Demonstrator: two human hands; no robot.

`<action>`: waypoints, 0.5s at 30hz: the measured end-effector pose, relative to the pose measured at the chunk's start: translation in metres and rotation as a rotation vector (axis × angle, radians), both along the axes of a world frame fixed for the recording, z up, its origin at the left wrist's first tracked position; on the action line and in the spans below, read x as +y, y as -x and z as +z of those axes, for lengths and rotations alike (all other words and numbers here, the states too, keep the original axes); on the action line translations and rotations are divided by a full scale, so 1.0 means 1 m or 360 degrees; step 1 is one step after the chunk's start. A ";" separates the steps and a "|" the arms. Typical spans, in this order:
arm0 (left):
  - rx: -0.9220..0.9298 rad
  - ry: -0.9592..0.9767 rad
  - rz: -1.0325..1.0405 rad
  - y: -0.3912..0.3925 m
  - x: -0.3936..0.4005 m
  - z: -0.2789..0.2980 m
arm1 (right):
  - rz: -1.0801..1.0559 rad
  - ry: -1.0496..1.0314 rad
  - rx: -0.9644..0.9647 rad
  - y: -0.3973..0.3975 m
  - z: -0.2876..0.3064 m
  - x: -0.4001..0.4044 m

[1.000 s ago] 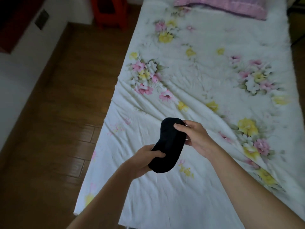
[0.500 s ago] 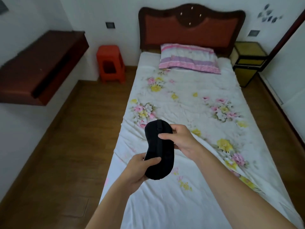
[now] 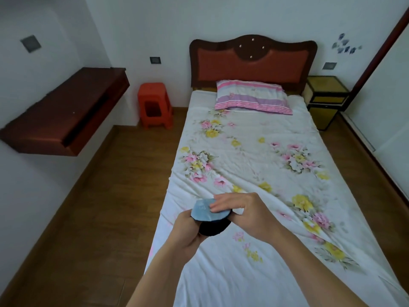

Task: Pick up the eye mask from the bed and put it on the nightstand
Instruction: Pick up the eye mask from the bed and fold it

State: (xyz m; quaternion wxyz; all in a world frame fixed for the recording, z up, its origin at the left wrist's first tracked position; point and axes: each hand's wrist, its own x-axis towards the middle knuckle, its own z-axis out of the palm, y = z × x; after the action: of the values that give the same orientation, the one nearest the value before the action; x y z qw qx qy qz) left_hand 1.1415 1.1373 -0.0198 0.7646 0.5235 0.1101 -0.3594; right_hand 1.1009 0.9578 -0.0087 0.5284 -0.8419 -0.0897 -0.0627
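Eye mask (image 3: 208,214) soft, light, floppy: we grip it folded, left hand (image 3: 188,231) clasping beneath, right hand (image 3: 245,214) fingers (image 3: 223,203) pressing top. Nightstand (image 3: 325,100) at 1 o'clock.

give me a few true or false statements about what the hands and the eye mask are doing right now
1. Both hands hold the eye mask. True: the left hand grips it from below and the right hand from the side.
2. The eye mask lies flat on the bed. False: it is lifted above the sheet, in the hands.
3. A pale blue side of the eye mask faces up. True.
4. The eye mask already sits on the nightstand. False: the nightstand is far off, beside the headboard.
5. The pillow lies at the foot of the bed. False: it is at the head end.
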 end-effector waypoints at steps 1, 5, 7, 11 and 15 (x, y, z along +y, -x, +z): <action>0.0024 0.0041 -0.0021 0.002 0.001 0.002 | 0.0020 0.0060 -0.0051 0.003 0.000 0.000; 0.0205 0.0225 0.0006 0.007 0.005 0.005 | 0.0091 0.0349 -0.0204 0.011 0.003 -0.001; 0.0353 0.0318 0.0055 0.007 0.008 0.006 | 0.0120 0.0451 -0.0177 0.014 0.007 -0.001; 0.0313 0.0374 -0.0076 0.006 0.009 0.009 | 0.0106 0.0448 -0.0087 0.017 0.014 -0.001; 0.0105 0.0273 -0.0131 0.004 0.006 0.011 | -0.0136 -0.0059 0.0029 0.019 0.016 -0.003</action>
State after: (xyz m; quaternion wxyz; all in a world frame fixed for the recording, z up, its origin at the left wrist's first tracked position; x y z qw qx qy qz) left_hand 1.1373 1.1433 -0.0085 0.7872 0.4480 0.0825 -0.4157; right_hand 1.0822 0.9545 0.0075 0.5416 -0.8356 -0.0476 -0.0791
